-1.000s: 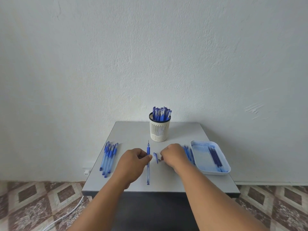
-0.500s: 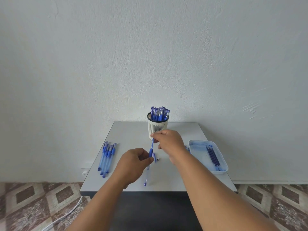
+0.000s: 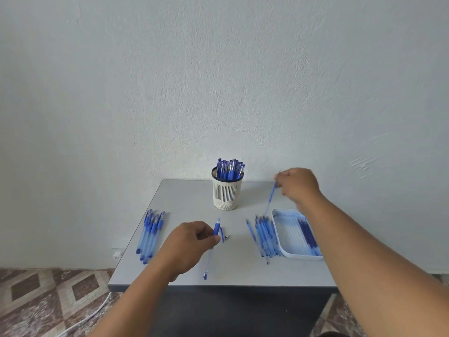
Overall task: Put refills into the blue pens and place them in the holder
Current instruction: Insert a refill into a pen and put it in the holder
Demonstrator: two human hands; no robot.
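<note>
Pens already stand bunched in the white slotted holder (image 3: 227,193) at the back middle of the bench (image 3: 189,198), so a good share of the job looks done. One pen barrel (image 3: 211,246) is in work now: the left hand (image 3: 188,246) has its fingers curled round the blue grip end, the clear barrel slanting down toward the near edge, apparently open at the top, with a small tip piece (image 3: 226,237) lying just beside it on the bench. The right hand (image 3: 297,184) is raised near the back right, fingers pinched on a thin blue refill (image 3: 271,196) that hangs down above the far end of the tray (image 3: 281,246). My guess is that this one is spent and heading for the loose pile of refills (image 3: 263,235) just left of the tray, though it could be a fresh one. Darker refills (image 3: 306,233) lie inside the tray. Left of the working pen, a row of capped pens (image 3: 150,233) waits, seemingly untouched. Remaining: this pen needs its refill seated, tip screwed on and a place in the holder; then the waiting row.
</note>
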